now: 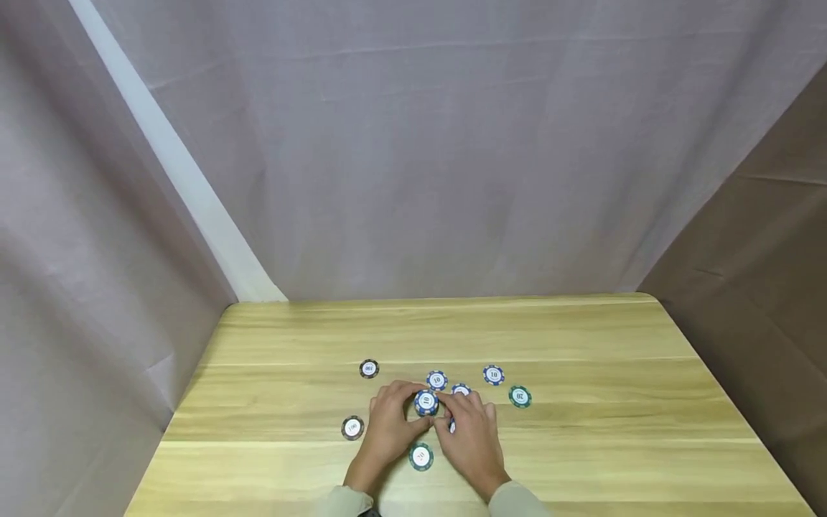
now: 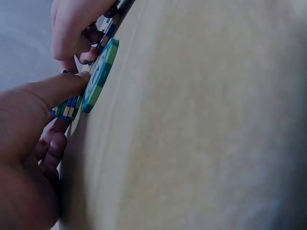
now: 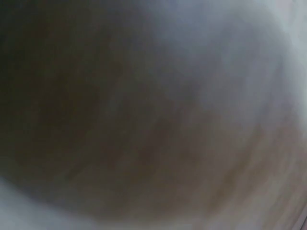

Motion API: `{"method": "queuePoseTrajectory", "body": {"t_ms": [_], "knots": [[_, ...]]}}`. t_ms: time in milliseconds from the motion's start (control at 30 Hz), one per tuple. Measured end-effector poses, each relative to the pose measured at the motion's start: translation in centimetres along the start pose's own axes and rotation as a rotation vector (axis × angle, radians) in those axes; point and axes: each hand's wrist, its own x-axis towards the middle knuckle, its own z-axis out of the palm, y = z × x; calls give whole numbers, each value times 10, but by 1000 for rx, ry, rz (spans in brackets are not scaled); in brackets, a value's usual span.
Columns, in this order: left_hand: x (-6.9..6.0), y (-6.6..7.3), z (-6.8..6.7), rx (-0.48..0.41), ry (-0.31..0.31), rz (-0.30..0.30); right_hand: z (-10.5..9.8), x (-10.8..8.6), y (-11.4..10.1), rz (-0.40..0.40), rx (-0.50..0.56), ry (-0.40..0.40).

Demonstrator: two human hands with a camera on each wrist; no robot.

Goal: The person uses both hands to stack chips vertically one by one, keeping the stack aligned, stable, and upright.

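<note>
A stack of chips (image 1: 426, 402) with a blue 10 chip on top stands between the two hands. The left hand (image 1: 390, 425) grips it from the left, thumb in front and fingers behind. From the other side, the right hand (image 1: 473, 436) holds its curled thumb and forefinger against the stack's right edge. Another blue chip (image 1: 452, 426) is partly hidden under the right hand. In the left wrist view, the stack (image 2: 69, 108) shows several layers beside the left thumb, and a green chip (image 2: 100, 76) lies close by. The right wrist view shows no hand.
Flat on the wooden table (image 1: 614, 459) lie two black chips (image 1: 369, 368) (image 1: 352, 428) at left, a green chip (image 1: 421, 456) in front, blue chips (image 1: 436, 380) (image 1: 461, 389) behind, and a blue chip (image 1: 494, 375) and a green chip (image 1: 520, 396) at right. Grey curtains hang behind.
</note>
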Motion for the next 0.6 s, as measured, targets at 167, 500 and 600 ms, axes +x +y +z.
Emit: {"method": "queuePoseTrajectory", "body": {"t_ms": [167, 500, 600], "knots": [[2, -1, 5, 3, 13, 16, -2, 1, 4, 5, -7, -4], [-4, 6, 10, -14, -8, 12, -3, -6, 11, 10, -19, 34], [-6, 6, 1, -21, -34, 13, -2, -6, 7, 3, -14, 26]]}}
